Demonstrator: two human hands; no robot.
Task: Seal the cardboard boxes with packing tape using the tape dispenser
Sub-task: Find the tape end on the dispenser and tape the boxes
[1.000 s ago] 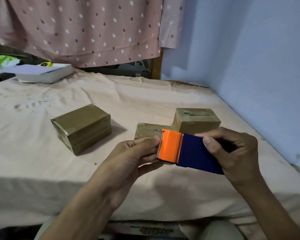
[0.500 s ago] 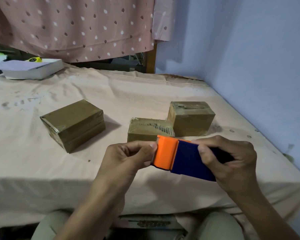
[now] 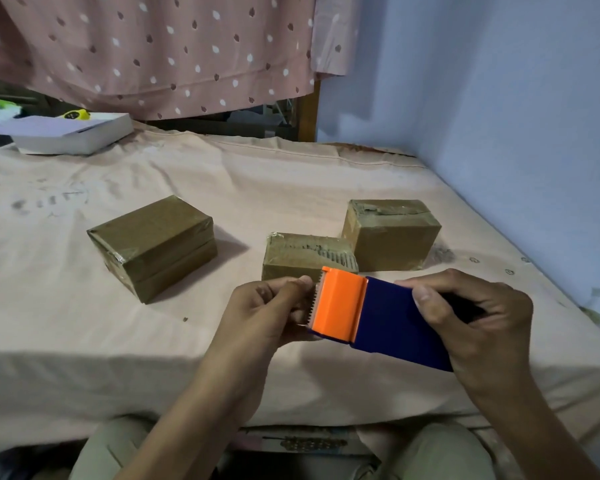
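Note:
My right hand [image 3: 471,327] grips a blue tape dispenser [image 3: 392,323] with an orange cutter cover, held in the air over the bed's near edge. My left hand [image 3: 267,313] pinches at the toothed blade end of the dispenser with thumb and fingertips; any tape between them is too small to make out. Three brown tape-wrapped cardboard boxes lie on the bed: a large one [image 3: 153,245] at the left, a flat one [image 3: 302,252] just behind the dispenser, and a taller one [image 3: 392,233] at the right touching it.
A peach sheet [image 3: 222,188] covers the bed. A white flat box [image 3: 73,133] sits at its far left corner with a yellow object behind it. A blue wall [image 3: 499,116] runs along the right. A dotted pink curtain [image 3: 153,50] hangs behind. My knees show below.
The view has shifted slightly, so the boxes sit a little differently in frame. Both hands stay on the dispenser, the left still at the blade end.

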